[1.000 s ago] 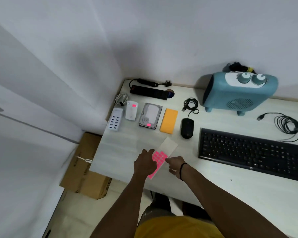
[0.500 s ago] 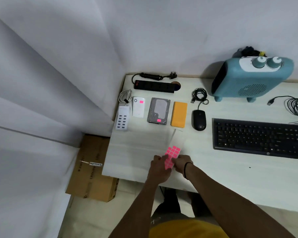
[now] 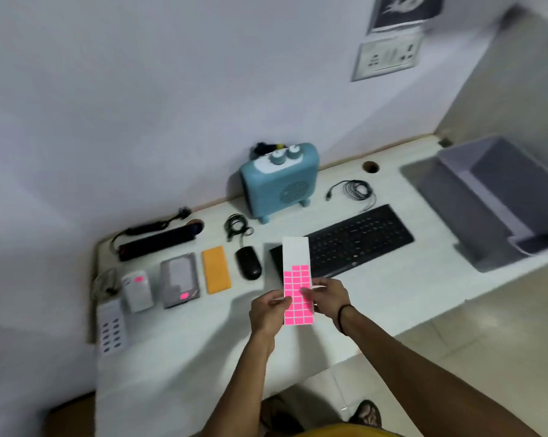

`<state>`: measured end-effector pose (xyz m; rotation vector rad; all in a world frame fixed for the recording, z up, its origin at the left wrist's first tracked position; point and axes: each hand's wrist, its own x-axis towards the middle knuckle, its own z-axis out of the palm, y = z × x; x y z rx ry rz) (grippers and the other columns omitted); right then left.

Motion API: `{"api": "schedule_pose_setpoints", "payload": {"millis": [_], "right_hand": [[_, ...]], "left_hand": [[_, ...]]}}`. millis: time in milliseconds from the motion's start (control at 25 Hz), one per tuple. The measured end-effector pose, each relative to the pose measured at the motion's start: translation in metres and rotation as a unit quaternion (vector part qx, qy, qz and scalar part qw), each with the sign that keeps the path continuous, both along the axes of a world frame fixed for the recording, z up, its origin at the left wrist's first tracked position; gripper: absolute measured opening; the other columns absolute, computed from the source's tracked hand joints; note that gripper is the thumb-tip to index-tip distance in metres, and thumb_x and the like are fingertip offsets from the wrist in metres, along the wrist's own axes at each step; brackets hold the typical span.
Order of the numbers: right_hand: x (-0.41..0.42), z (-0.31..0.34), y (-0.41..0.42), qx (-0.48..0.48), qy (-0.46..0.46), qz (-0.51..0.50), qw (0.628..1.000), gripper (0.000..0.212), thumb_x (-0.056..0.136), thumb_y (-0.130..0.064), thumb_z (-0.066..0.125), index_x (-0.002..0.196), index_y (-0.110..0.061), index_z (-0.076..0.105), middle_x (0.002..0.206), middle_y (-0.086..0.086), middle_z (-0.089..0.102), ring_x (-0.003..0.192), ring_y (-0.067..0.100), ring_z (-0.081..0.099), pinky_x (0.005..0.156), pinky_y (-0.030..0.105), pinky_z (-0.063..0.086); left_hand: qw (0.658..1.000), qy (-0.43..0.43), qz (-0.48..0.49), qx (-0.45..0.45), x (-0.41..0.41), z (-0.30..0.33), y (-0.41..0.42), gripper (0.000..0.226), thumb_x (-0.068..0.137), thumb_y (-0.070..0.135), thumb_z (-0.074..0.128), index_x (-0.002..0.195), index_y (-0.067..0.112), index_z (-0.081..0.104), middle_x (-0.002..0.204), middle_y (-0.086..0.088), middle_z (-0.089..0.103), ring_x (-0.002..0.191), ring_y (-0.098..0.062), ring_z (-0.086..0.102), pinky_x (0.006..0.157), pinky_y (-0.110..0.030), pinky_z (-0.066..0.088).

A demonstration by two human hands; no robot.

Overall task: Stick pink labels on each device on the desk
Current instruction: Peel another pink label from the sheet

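Note:
A white backing sheet with several pink labels is held upright above the desk. My left hand pinches its left edge and my right hand grips its right edge, a finger on the pink labels. On the desk lie a white USB hub, a white charger with a pink label, a hard drive with a pink label, an orange power bank, a black mouse, a black keyboard, a black power strip and a blue heater.
A grey tray stands at the desk's right end. A coiled black cable lies behind the keyboard and a cable hole sits near the wall. A socket panel is on the wall.
Both hands have lifted the label sheet off the desk and now hold it upright. The view has swung to the right, bringing the grey tray and wall socket into sight.

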<state>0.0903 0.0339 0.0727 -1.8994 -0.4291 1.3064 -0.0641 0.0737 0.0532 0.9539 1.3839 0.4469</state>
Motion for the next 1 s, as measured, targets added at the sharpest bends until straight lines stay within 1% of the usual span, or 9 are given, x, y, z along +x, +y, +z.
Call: {"api": "schedule_pose_setpoints", "payload": {"millis": [80,160,280,400,480,640,800,880,1000], "right_hand": [[0.045,0.016,-0.022,0.038,0.05,-0.059,0.996,0.025,0.079,-0.008,0.079,0.103,-0.006,0.07,0.092,0.018,0.077,0.087,0.031,0.075,0.08,0.042,0.061],[0.099,0.028,-0.055,0.055,0.048,-0.101,0.992,0.027,0.078,-0.005,0.078,0.104,-0.005,0.069,0.09,0.016,0.077,0.085,0.029,0.076,0.083,0.042,0.061],[0.173,0.036,-0.102,0.053,-0.02,-0.143,0.988,0.019,0.077,-0.008,0.079,0.095,-0.013,0.074,0.081,0.009,0.078,0.08,0.024,0.076,0.081,0.041,0.061],[0.245,0.049,-0.14,0.037,-0.119,-0.191,0.974,0.014,0.079,-0.013,0.075,0.081,-0.027,0.076,0.075,-0.002,0.077,0.072,0.014,0.074,0.077,0.033,0.061],[0.292,0.059,-0.154,0.041,-0.158,-0.221,0.962,0.015,0.081,-0.013,0.072,0.09,-0.023,0.078,0.075,-0.005,0.077,0.07,0.012,0.074,0.076,0.031,0.061],[0.372,0.074,-0.161,0.053,-0.185,-0.27,0.943,0.021,0.079,-0.016,0.071,0.099,-0.021,0.076,0.085,-0.002,0.077,0.076,0.014,0.074,0.078,0.034,0.062],[0.44,0.091,-0.143,0.039,-0.205,-0.306,0.929,0.019,0.085,-0.009,0.068,0.102,-0.015,0.076,0.093,0.001,0.076,0.079,0.014,0.07,0.068,0.02,0.054],[0.466,0.095,-0.128,0.017,-0.222,-0.304,0.926,0.022,0.088,-0.006,0.061,0.101,-0.012,0.077,0.095,0.002,0.075,0.081,0.016,0.068,0.073,0.021,0.052],[0.499,0.096,-0.11,-0.006,-0.249,-0.305,0.919,0.026,0.089,-0.003,0.056,0.101,-0.008,0.078,0.103,0.007,0.075,0.092,0.021,0.069,0.087,0.022,0.051]], "left_hand": [[0.999,-0.045,-0.016,-0.009,0.049,0.012,-0.007,0.017,0.087,0.01,0.074,0.101,0.019,0.078,0.094,-0.004,0.08,0.089,-0.024,0.077,0.086,-0.045,0.061],[0.996,-0.077,-0.049,-0.017,0.108,0.024,-0.026,0.018,0.089,0.01,0.073,0.105,0.018,0.076,0.097,-0.005,0.079,0.092,-0.025,0.076,0.085,-0.043,0.061],[0.987,-0.121,-0.101,-0.031,0.189,0.04,-0.058,0.02,0.093,0.01,0.069,0.111,0.018,0.074,0.102,-0.005,0.079,0.094,-0.024,0.076,0.083,-0.038,0.061],[0.976,-0.147,-0.155,-0.035,0.271,0.057,-0.085,0.022,0.094,0.008,0.066,0.114,0.017,0.072,0.103,-0.007,0.078,0.096,-0.025,0.075,0.076,-0.033,0.06],[0.97,-0.153,-0.189,-0.027,0.324,0.073,-0.094,0.022,0.095,0.007,0.064,0.113,0.018,0.072,0.102,-0.008,0.078,0.093,-0.023,0.076,0.068,-0.027,0.059],[0.961,-0.157,-0.226,-0.013,0.412,0.095,-0.093,0.025,0.095,0.003,0.062,0.118,0.012,0.069,0.103,-0.013,0.077,0.089,-0.025,0.076,0.063,-0.025,0.059],[0.956,-0.143,-0.256,-0.013,0.484,0.106,-0.077,0.025,0.095,0.002,0.06,0.119,0.009,0.068,0.106,-0.014,0.077,0.088,-0.026,0.076,0.061,-0.023,0.059],[0.95,-0.127,-0.284,-0.014,0.51,0.11,-0.068,0.024,0.096,0.004,0.058,0.116,0.012,0.069,0.105,-0.013,0.077,0.083,-0.023,0.076,0.062,-0.024,0.059],[0.942,-0.11,-0.313,-0.04,0.542,0.109,-0.054,0.023,0.098,0.011,0.056,0.118,0.015,0.068,0.105,-0.009,0.076,0.081,-0.02,0.074,0.074,-0.029,0.059]]}}
